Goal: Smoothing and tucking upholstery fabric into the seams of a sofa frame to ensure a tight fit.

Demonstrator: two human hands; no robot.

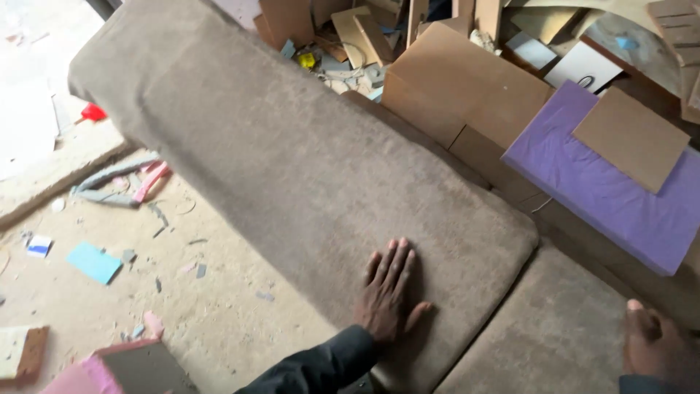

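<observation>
A long brown upholstered cushion (292,160) runs from the upper left down to the lower middle of the head view. My left hand (390,292) lies flat on its near end, fingers spread, holding nothing. A second brown cushion (547,328) adjoins it at the lower right. My right hand (652,343) rests at that cushion's far right edge; only part of the hand shows at the frame's corner, and its fingers curl against the fabric.
A purple foam slab (583,190) with a brown board (631,138) on it lies at the right. Brown boards and wood offcuts (452,73) pile up behind. The dusty floor (219,314) at the left holds foam scraps, a blue piece (93,261) and a pink-edged block (124,368).
</observation>
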